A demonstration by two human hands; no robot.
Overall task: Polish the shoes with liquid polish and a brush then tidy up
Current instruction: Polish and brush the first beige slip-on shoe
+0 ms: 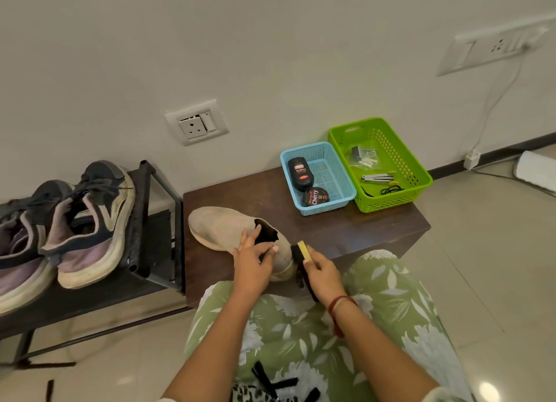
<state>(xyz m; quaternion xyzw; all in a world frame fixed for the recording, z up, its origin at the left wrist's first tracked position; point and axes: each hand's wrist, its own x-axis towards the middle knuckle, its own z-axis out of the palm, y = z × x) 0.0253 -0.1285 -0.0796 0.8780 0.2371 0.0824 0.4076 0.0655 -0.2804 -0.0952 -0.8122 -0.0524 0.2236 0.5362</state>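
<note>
A: Plain pale wall, tiled floor, and a low brown table point(346, 230) against the wall. Where's the work?

B: On the beige shoe point(219, 227), which lies on that table with its toe pointing left. Everything else I'll place from it.

A: The hands?

B: The left hand point(251, 261) grips the shoe's dark collar, with the fingers curled at the opening. The right hand point(323, 273) is closed round the brush point(301, 260), just right of the shoe, with its bristles against the heel.

A: So brushing is the step in hand?

B: I'd say so, at the heel. Whether polish is already on the shoe, I can't tell.

A: And the polish?

B: Beyond the shoe and to its right, the liquid polish bottle point(301, 174) lies in a blue basket point(304, 147) with a round tin point(315, 197). A green basket point(391, 204) stands further right again.

A: What does the next move call for?

B: Probably a firm hold at the collar while the brush strokes from heel towards toe. The shoe would need turning to reach its far side.

A: Anything to the left?

B: A dark rack point(156, 221) holding worn sneakers point(90, 221), well left of the shoe.
</note>
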